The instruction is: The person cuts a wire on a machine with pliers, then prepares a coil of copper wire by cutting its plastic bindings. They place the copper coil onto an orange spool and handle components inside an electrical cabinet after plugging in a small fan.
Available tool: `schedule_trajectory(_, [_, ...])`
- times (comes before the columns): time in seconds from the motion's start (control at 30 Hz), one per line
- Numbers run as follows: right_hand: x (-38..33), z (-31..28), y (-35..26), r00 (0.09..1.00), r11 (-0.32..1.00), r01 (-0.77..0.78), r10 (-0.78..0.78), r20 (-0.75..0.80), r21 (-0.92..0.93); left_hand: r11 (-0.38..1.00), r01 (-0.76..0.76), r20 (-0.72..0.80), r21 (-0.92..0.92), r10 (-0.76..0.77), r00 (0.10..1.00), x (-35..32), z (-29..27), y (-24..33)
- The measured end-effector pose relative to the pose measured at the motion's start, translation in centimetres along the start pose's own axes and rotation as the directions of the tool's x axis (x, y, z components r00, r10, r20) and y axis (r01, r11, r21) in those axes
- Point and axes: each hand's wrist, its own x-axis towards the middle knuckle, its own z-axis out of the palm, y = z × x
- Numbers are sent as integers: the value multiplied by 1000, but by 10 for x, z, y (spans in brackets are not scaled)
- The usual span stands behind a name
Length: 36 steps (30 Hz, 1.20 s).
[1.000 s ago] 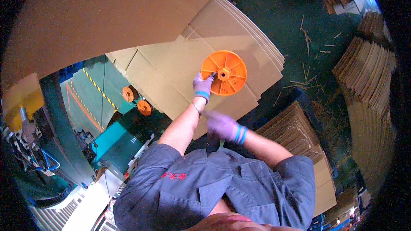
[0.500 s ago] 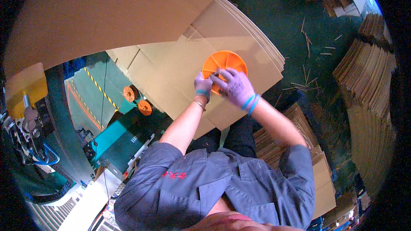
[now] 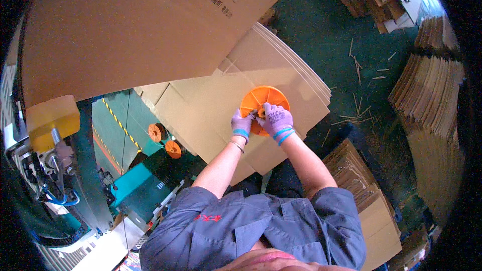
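Together, gloved hands meet near an orange reel's centre

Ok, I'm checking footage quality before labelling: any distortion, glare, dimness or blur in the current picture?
Head view: large cardboard sheet looks bowed; head view: bluish-white glare at upper right, dim floor; head view: left hand and right hand at the orange reel show little motion blur.

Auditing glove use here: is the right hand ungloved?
No, the right hand, at the orange spool, wears a purple, blue-cuffed glove.
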Motion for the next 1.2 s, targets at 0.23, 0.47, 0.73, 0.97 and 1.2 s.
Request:
schedule_trajectory(0.23, [24, -24, 30, 769, 734, 638, -587, 253, -234, 971, -182, -13, 155, 186, 982, 10, 5, -23])
schedule_trajectory(0.47, [24, -7, 28, 819, 781, 571, -561, 117, -251, 987, -116, -21, 111, 119, 993, 18, 6, -41])
schedule_trajectory(0.73, [-2, 26, 12, 963, 960, 234, -251, -102, -151, 988, -65, -82, -141, 53, 995, 2, 10, -25])
schedule_trajectory(0.97, [-13, 22, -15, 982, 982, -176, 180, -60, 64, 996, -86, -22, 5, 86, 996, 15, 9, -32])
schedule_trajectory(1.2, [3, -9, 15, 951, 915, 299, -261, 167, -271, 998, -36, 33, -41, 38, 999, 12, -1, -19])
